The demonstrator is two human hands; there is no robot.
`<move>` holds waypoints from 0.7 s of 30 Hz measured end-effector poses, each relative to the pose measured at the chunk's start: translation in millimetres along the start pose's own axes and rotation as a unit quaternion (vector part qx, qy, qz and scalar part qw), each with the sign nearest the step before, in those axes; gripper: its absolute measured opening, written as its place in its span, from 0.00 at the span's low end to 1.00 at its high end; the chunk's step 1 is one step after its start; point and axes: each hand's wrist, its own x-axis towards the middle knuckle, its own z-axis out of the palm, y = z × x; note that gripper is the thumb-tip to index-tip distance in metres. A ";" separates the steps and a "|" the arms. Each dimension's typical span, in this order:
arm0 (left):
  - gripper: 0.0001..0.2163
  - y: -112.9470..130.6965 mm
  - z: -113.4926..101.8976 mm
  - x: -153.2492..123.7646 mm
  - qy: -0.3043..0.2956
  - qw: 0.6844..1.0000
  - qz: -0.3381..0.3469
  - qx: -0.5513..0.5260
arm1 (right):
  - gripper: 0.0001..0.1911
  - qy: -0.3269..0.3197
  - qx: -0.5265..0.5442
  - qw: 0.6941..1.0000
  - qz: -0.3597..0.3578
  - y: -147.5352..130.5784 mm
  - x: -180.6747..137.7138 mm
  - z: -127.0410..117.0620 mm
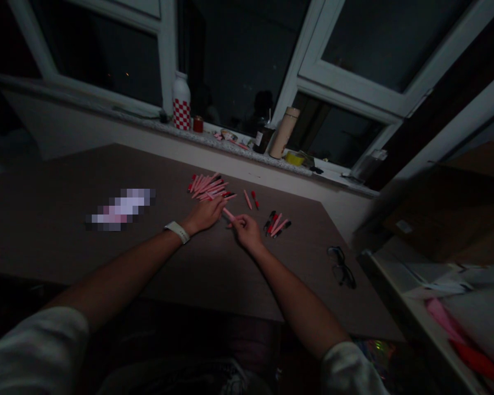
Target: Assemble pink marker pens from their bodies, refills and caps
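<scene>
My left hand (205,214), with a white wristband, and my right hand (246,229) meet over the brown table (57,219), both pinching one pink pen (228,213) between them. Just beyond my left hand lies a pile of several pink and red pens (208,186). Two loose pens (251,199) lie past my right hand. A small group of pens and dark caps (277,225) lies right of my right hand.
Black-framed glasses (341,267) lie near the table's right edge. On the windowsill stand a red-and-white checked bottle (181,101), a tan cylinder (285,132) and small clutter. A blurred patch (121,208) sits on the table's left. A shelf with pink items (456,323) is at right.
</scene>
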 end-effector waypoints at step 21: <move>0.20 3.7 -2.5 -1.5 -0.005 1.000 -0.002 -0.020 | 0.24 -0.043 0.023 0.999 -0.009 0.7 3.5 -3.2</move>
